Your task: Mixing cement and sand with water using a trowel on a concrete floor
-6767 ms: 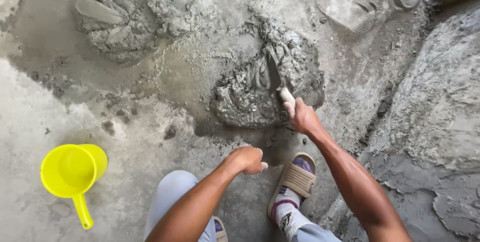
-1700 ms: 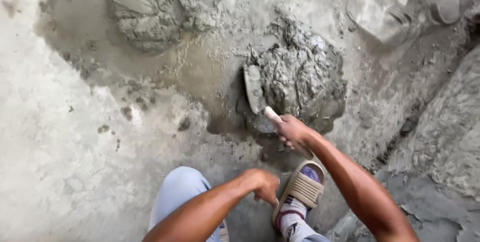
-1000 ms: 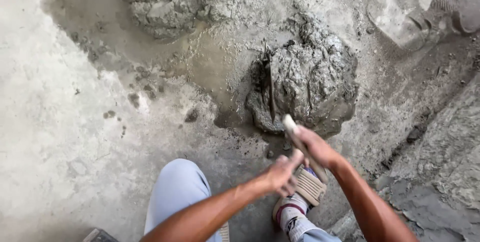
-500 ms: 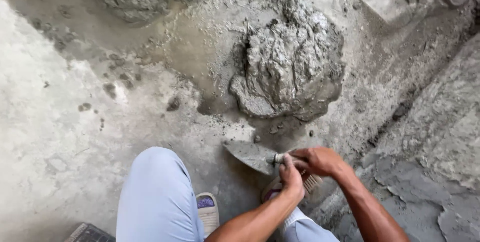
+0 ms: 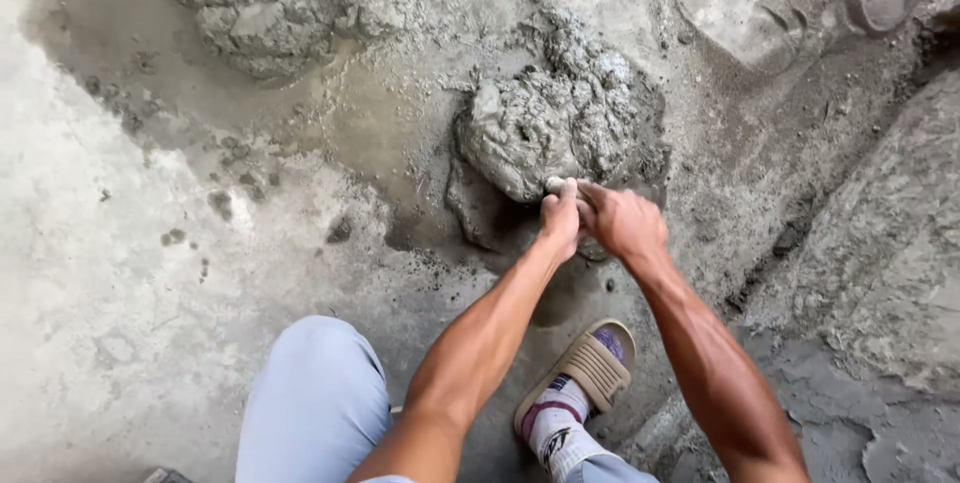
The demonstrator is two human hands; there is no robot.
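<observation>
- Hands: left hand and right hand were both closed round a pale trowel handle, side by side, at the near edge of the wet mortar heap.
- Blade was hidden under the heap; a lifted clump sat on it.
- Step, as judged: scooping and turning the mix.
- Next move would call for a steady two-handed lift, keeping the load level.
- Sandalled foot stood just below.
</observation>
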